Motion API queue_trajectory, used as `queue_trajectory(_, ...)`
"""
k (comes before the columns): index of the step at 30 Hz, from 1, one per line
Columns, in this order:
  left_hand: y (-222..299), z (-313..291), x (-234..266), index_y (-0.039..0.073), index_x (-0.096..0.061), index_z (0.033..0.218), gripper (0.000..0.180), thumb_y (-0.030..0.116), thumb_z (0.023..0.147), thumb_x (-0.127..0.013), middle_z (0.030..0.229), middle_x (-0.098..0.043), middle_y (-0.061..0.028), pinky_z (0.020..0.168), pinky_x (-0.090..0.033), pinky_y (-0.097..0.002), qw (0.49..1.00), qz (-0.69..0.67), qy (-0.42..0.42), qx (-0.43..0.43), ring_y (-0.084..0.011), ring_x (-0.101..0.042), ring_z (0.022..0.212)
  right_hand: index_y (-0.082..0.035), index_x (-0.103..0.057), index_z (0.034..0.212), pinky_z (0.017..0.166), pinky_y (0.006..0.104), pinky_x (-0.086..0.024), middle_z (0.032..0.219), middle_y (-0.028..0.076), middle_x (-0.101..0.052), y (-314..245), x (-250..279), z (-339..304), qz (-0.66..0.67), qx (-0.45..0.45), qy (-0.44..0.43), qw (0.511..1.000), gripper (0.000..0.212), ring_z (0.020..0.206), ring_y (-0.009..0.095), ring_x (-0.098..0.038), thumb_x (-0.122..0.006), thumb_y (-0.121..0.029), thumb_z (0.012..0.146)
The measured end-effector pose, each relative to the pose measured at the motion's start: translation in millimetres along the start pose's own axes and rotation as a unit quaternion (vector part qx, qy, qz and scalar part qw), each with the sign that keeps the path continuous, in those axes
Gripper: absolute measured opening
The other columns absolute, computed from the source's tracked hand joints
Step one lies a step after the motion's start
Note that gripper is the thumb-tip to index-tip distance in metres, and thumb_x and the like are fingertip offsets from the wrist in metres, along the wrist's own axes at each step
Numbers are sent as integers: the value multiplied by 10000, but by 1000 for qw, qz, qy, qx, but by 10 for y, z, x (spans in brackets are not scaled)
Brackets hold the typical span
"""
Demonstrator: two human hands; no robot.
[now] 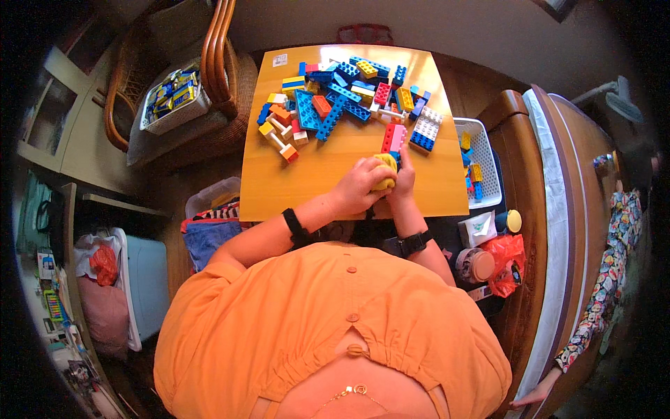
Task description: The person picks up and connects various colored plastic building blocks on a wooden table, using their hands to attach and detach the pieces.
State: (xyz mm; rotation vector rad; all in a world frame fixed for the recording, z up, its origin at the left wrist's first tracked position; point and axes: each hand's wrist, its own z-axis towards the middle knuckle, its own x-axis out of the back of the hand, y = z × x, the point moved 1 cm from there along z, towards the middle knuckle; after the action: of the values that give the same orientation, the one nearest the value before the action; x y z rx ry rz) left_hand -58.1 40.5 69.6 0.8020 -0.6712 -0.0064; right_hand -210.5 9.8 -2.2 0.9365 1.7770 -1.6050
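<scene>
Both of my hands are together over the near part of the wooden table (307,192). My left hand (357,184) is closed around a rounded yellow thing (385,172), whose exact kind I cannot make out. Beside it, my right hand (403,180) grips a group of toy building bricks in red and pink (393,137), with some blue below them. One right finger points up along their right side. My palms hide part of the lower bricks. Just beyond lies a loose pile of bricks in blue, red, yellow, orange and white, with a blue plate (306,110) among them.
A white-and-blue block of bricks (426,129) lies right of my hands. Against the table's right side stands a white basket (481,199) with more bricks. A rattan chair (220,56) at left holds a basket of packets (174,98). A bed (551,209) runs along the right.
</scene>
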Motion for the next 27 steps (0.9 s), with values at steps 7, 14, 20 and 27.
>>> queue_trajectory(7,-139,112,226,81,-649,1128,322,70,825,-759,1121,-643,-141,952,-481,-399,996,-85,12,26,-331,-613,1059,-115,-554,1240,833,307,-522,1020,23,-654,-49,-281,-105,25,47,-7,999,260,913,141,-633,-528,-279,1041)
queue_trajectory(14,-129,367,500,64,-621,1211,327,131,911,-735,1145,-631,-93,932,-493,-321,975,-132,124,130,-186,-611,1049,-122,-578,1180,645,293,-564,864,17,-651,-85,-68,-138,-43,-114,-67,990,362,734,140,-654,-637,-416,976)
queue_trajectory(20,-245,431,295,79,-646,1168,336,176,866,-756,1140,-632,-146,950,-479,-396,997,30,70,21,-315,-607,1078,-80,-531,1331,855,345,-571,1195,77,-655,2,-191,-51,-15,-98,-52,994,402,995,187,-672,-423,-380,1087)
queue_trajectory(27,44,299,339,96,-681,1073,272,137,819,-767,1043,-657,-143,870,-502,-403,997,-37,-60,42,-341,-635,976,-47,-557,1291,913,354,-538,1175,97,-655,126,411,240,19,-80,-70,994,359,1045,203,-653,-456,-320,1081)
